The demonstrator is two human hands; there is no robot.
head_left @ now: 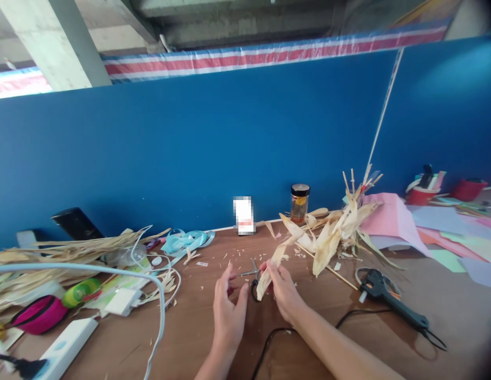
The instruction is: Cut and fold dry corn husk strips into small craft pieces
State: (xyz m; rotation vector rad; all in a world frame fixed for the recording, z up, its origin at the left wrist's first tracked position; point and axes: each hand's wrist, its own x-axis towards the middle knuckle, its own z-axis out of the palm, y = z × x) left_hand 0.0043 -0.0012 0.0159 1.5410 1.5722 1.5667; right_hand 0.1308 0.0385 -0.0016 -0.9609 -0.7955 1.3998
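Observation:
My right hand (283,287) pinches a pale strip of dried corn husk (277,259), which slants up and away over the table. To its left, my left hand (230,303) holds nothing; its thumb and fingers are apart, facing the husk. Scissors (253,271) with black handles lie spread on the table between the hands, partly covered by the husk and the right fingers. Just beyond the right hand rests a bundle of dried corn husks (322,245) with thin sticks poking up.
A glue gun (392,301) lies at right, its cord running behind my right forearm. Coloured paper (392,219), a lidded jar (300,203) and light-blue ribbon (188,243) sit farther back. At left are a white power strip (67,348), a pale cable (162,301) and more husks (16,285).

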